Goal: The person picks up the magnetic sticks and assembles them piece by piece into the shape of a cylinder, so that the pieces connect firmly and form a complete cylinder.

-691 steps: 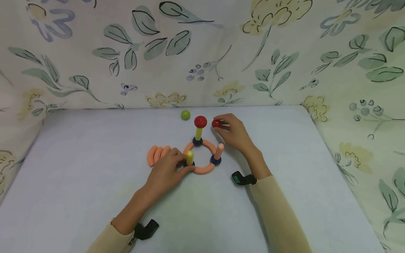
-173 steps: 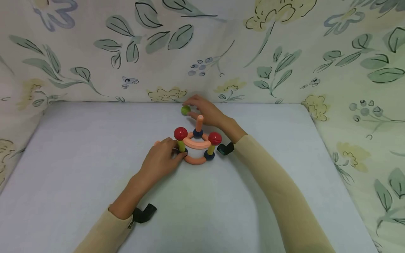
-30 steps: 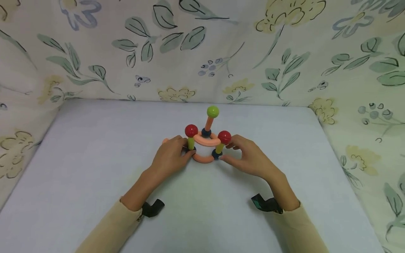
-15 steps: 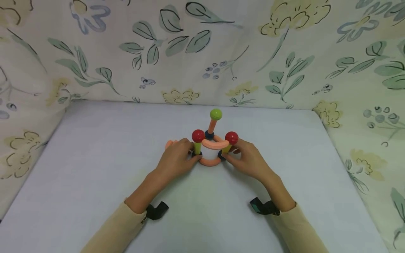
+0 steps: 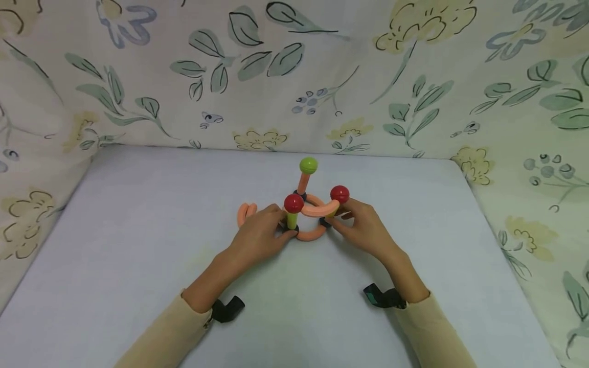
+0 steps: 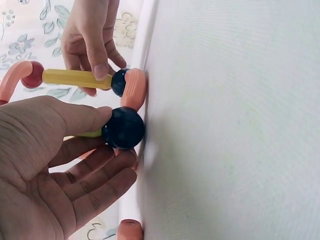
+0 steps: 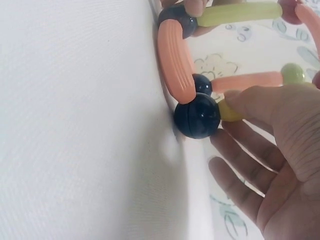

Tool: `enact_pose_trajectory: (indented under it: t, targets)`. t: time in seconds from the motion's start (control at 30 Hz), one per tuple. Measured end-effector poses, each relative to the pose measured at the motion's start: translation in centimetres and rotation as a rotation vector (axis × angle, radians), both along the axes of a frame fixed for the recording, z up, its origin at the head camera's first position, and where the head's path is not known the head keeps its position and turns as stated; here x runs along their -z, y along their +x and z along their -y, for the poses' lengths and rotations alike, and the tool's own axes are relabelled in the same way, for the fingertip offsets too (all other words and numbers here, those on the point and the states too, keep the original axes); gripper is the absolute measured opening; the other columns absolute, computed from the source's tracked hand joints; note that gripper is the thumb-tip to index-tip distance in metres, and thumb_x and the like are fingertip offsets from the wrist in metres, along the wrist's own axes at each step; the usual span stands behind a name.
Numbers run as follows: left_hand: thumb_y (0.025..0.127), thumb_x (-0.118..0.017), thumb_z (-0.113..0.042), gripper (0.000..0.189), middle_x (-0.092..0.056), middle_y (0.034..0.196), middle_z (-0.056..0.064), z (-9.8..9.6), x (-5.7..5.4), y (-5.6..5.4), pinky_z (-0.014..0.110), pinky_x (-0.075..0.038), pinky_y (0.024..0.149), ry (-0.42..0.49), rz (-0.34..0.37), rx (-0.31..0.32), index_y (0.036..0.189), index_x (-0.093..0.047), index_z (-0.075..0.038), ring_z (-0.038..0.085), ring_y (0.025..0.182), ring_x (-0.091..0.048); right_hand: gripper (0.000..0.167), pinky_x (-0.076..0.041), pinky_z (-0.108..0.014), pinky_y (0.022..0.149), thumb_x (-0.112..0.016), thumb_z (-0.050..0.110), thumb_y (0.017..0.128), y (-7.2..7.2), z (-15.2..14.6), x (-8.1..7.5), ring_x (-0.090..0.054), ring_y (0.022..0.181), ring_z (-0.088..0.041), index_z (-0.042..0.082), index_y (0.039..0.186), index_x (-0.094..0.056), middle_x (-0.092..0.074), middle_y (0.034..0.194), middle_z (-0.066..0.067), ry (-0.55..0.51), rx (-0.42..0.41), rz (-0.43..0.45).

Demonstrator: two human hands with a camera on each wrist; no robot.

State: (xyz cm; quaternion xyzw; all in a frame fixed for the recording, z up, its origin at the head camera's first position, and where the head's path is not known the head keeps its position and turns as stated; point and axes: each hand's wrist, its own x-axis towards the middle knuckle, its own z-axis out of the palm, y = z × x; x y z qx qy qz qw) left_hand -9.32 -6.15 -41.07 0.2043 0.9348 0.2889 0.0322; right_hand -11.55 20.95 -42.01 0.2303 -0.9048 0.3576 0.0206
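Note:
A stick-and-ball toy frame stands on the table. Curved orange pieces (image 5: pixel 311 235) and dark blue balls form its ring base. Two yellow rods rise to a left red ball (image 5: pixel 293 203) and a right red ball (image 5: pixel 340 193); a curved orange bar (image 5: pixel 319 210) joins these. At the back, an orange rod (image 5: pixel 303 183) carries a green ball (image 5: pixel 308 165). My left hand (image 5: pixel 259 236) pinches the front-left dark blue ball (image 6: pixel 125 128) between thumb and fingers. My right hand (image 5: pixel 365 229) grips the right yellow rod (image 7: pixel 230 111) just above its blue ball (image 7: pixel 197 116).
Loose curved orange pieces (image 5: pixel 245 212) lie left of the frame, partly hidden behind my left hand. The white table (image 5: pixel 138 230) ends at a floral cloth (image 5: pixel 276 76) behind and at the right. A black wrist camera (image 5: pixel 228 308) sits at my left cuff.
Earlier, the green ball lay on the table; now it tops the back rod. Within the last second my right hand has closed on the right rod, and the frame has turned, its right side moving back.

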Motion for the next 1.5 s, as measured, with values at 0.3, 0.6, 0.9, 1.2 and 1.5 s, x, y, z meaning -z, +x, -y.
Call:
enact_pose_trajectory:
  t: [0.3,0.6,0.9,1.2,1.5]
  targets:
    - [0.093,-0.083,-0.026,0.020,-0.071,0.100,0.001,-0.1,0.0,0.2,0.031,-0.057,0.081,-0.002,0.012,0.053,0.103,-0.076,-0.011,0.014,0.093,-0.070,0.033,-0.064,-0.047,0.088,-0.080,0.011,0.094,-0.2,0.0,0.3,-0.076,0.105,-0.026,0.007,0.125,-0.069,-0.078,0.116,-0.009,-0.035,0.025,-0.021]
    - [0.093,-0.084,-0.027,0.020,-0.071,0.099,-0.001,-0.1,-0.1,0.3,0.030,-0.055,0.078,-0.023,0.005,0.059,0.104,-0.077,-0.012,0.012,0.090,-0.068,0.025,-0.063,-0.042,0.082,-0.082,0.020,0.094,1.3,0.0,-0.3,-0.072,0.088,-0.025,0.004,0.111,-0.071,-0.072,0.092,-0.009,0.017,0.221,-0.017]
    - [0.089,-0.087,-0.020,0.029,-0.072,0.110,0.003,0.3,-0.3,0.1,0.035,-0.057,0.086,0.009,0.047,0.089,0.114,-0.076,-0.009,0.015,0.097,-0.067,0.015,-0.061,-0.030,0.074,-0.079,0.016,0.096,3.9,1.7,-1.8,-0.068,0.083,-0.010,0.010,0.109,-0.075,-0.075,0.092,0.002,-0.028,0.072,0.071]
    - [0.091,-0.086,-0.026,0.030,-0.073,0.109,0.002,-0.1,0.1,0.0,0.037,-0.057,0.089,0.044,0.027,0.110,0.117,-0.078,-0.013,0.016,0.099,-0.069,0.054,-0.063,-0.033,0.087,-0.081,0.008,0.092,4.2,5.1,0.6,-0.076,0.098,-0.017,0.013,0.141,-0.060,-0.074,0.124,-0.005,-0.136,-0.051,-0.003]
    - [0.094,-0.080,-0.011,0.018,-0.077,0.106,-0.003,0.4,-0.1,-0.3,0.037,-0.057,0.095,0.079,0.055,0.120,0.111,-0.080,-0.016,0.013,0.103,-0.070,0.034,-0.061,-0.034,0.082,-0.086,0.019,0.090,4.7,5.9,1.3,-0.073,0.089,-0.014,0.013,0.120,-0.071,-0.078,0.108,-0.003,-0.052,0.044,-0.060]
